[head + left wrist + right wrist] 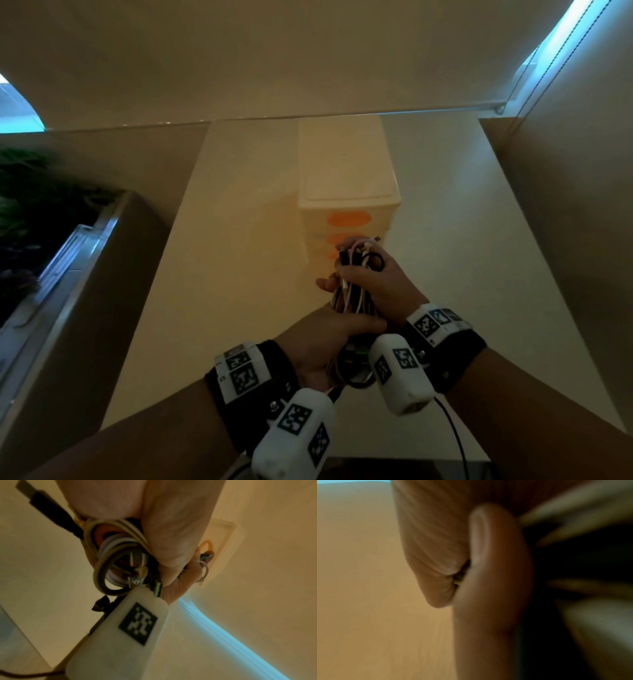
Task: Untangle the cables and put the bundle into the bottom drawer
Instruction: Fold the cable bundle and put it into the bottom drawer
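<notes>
Two hands wrapped around one bundle of cables point(352, 287), held up above the table point(239, 274). Left hand point(325, 346) gripping the low end, fingers curled tight round the loops. Right hand point(373, 284) gripping higher up, thumb across the front, fingers curled behind. Black, white and pale pink cables point(118, 555) looped together, with small plug ends poking out on top. Just behind the bundle, a small cream drawer unit point(346, 178) with orange handles point(349, 218), all drawers shut as far as can be seen. Bottom drawer hidden behind the hands. Right wrist view too blurry, only skin and dark shapes close up.
</notes>
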`<state>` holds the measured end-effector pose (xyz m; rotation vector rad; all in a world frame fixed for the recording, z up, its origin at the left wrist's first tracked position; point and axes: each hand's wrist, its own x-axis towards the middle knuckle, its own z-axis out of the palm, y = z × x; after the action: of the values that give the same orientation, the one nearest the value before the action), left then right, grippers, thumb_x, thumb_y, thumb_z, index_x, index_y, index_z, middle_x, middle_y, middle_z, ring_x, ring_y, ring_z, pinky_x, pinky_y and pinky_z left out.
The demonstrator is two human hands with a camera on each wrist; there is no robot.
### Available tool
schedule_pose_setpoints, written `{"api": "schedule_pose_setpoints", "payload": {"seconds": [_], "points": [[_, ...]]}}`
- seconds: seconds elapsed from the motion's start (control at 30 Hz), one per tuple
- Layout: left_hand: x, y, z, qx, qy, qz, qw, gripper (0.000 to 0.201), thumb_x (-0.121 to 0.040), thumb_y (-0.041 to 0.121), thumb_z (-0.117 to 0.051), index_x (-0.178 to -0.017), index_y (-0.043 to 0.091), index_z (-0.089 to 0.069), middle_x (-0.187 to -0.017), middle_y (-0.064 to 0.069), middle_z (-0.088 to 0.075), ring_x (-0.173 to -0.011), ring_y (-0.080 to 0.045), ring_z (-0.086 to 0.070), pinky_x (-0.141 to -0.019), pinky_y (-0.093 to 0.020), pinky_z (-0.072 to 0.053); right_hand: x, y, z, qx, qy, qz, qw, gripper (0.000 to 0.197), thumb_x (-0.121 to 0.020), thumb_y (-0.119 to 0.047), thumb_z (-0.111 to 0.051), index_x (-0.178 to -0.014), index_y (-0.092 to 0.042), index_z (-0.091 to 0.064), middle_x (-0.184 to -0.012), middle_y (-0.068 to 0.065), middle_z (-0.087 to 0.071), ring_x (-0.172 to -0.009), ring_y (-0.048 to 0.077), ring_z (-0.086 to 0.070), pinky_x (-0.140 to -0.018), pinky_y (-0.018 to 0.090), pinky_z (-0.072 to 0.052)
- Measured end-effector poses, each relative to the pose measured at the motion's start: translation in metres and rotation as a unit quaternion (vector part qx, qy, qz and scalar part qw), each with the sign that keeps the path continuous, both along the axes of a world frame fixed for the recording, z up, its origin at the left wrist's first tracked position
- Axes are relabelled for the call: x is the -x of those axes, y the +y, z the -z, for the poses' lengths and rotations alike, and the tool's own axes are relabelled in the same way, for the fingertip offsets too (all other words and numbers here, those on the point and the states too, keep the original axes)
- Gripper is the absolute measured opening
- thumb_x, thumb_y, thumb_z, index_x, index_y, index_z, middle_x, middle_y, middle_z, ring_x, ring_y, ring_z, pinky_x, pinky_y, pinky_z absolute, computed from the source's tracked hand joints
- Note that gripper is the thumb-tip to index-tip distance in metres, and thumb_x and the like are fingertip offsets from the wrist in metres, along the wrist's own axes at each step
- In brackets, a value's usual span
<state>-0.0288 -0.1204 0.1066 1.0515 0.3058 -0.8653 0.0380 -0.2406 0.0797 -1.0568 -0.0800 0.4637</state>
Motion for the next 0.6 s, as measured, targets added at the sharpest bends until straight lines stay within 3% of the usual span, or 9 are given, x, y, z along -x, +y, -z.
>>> {"api": "schedule_pose_setpoints", "payload": {"seconds": [0.1, 0.23, 0.37, 0.47, 0.53, 0.6], "points": [[-0.001, 0.002, 0.011, -0.028, 0.017, 0.009, 0.999, 0.034, -0.097, 0.011, -0.063, -0.131, 0.016, -0.064, -0.127, -0.020, -0.067, -0.109, -0.039, -0.066, -0.099, -0.053, -0.052, 0.003, -0.004, 0.010, -0.002, 0.041, -0.009, 0.999, 0.030, -0.083, -0.001, -0.062, -0.111, -0.012, -0.060, -0.084, 0.012, -0.063, -0.088, 0.039, -0.069, -0.081, 0.054, -0.057], [-0.007, 0.008, 0.023, -0.076, 0.007, 0.037, 0.996, 0.040, -0.093, 0.018, -0.067, -0.132, 0.015, -0.063, -0.127, -0.017, -0.068, -0.119, -0.043, -0.062, -0.106, -0.059, -0.046, 0.002, -0.004, 0.027, -0.015, 0.084, -0.026, 0.996, 0.032, -0.084, -0.002, -0.061, -0.113, -0.014, -0.060, -0.089, 0.013, -0.067, -0.106, 0.043, -0.067, -0.083, 0.053, -0.057], [-0.009, 0.015, 0.030, -0.124, -0.001, 0.053, 0.991, 0.036, -0.091, 0.021, -0.068, -0.127, 0.015, -0.067, -0.121, -0.014, -0.071, -0.113, -0.039, -0.066, -0.104, -0.057, -0.049, 0.005, 0.002, 0.039, -0.024, 0.134, -0.030, 0.990, 0.035, -0.090, 0.000, -0.061, -0.122, -0.014, -0.058, -0.112, 0.017, -0.065, -0.110, 0.039, -0.066, -0.080, 0.046, -0.059], [-0.012, 0.020, 0.031, -0.164, -0.007, 0.061, 0.985, 0.029, -0.092, 0.020, -0.069, -0.120, 0.013, -0.070, -0.114, -0.014, -0.074, -0.103, -0.036, -0.070, -0.094, -0.048, -0.057, 0.006, 0.006, 0.043, -0.001, 0.147, -0.021, 0.989, 0.036, -0.094, -0.001, -0.057, -0.127, -0.015, -0.056, -0.117, 0.019, -0.064, -0.107, 0.037, -0.066, -0.082, 0.048, -0.059], [-0.015, 0.026, 0.033, -0.182, -0.007, 0.061, 0.981, 0.026, -0.095, 0.019, -0.068, -0.119, 0.011, -0.070, -0.110, -0.013, -0.075, -0.095, -0.031, -0.072, -0.082, -0.039, -0.060, 0.003, 0.010, 0.050, 0.006, 0.177, 0.001, 0.984, 0.039, -0.089, -0.014, -0.064, -0.128, -0.016, -0.057, -0.117, 0.019, -0.066, -0.105, 0.037, -0.066, -0.080, 0.047, -0.058], [-0.019, 0.034, 0.033, -0.202, -0.003, 0.056, 0.978, 0.016, -0.096, 0.019, -0.067, -0.109, 0.011, -0.073, -0.096, -0.010, -0.076, -0.078, -0.023, -0.073, -0.068, -0.031, -0.058, -0.004, 0.012, 0.056, 0.009, 0.226, 0.028, 0.974, 0.043, -0.087, -0.033, -0.067, -0.123, -0.011, -0.060, -0.119, 0.020, -0.065, -0.107, 0.037, -0.064, -0.086, 0.047, -0.054]]}}
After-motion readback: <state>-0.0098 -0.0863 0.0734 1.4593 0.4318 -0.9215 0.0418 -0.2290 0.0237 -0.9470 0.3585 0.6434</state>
